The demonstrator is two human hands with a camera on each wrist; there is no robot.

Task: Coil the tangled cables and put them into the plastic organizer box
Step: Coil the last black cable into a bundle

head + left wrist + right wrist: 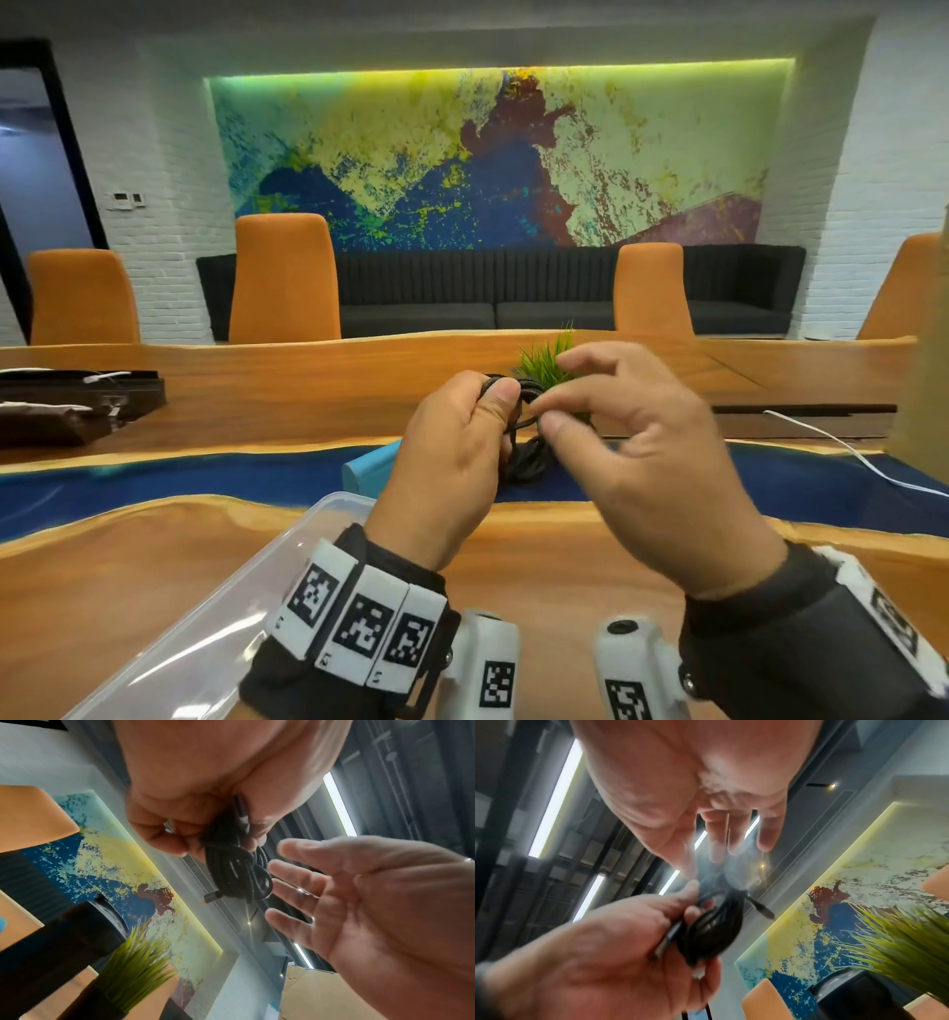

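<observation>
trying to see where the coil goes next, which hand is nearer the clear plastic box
Left. The left hand, gripping the black cable coil, is above the clear plastic box's far corner; the right hand is off to the box's right.

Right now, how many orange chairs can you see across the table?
4: one chair at far left, one left of centre, one right of centre, and one at the right edge, partly cut off. Others may sit outside the view.

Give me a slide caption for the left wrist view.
Left hand grips a coiled black cable; the open right hand reaches in beside it.
</observation>
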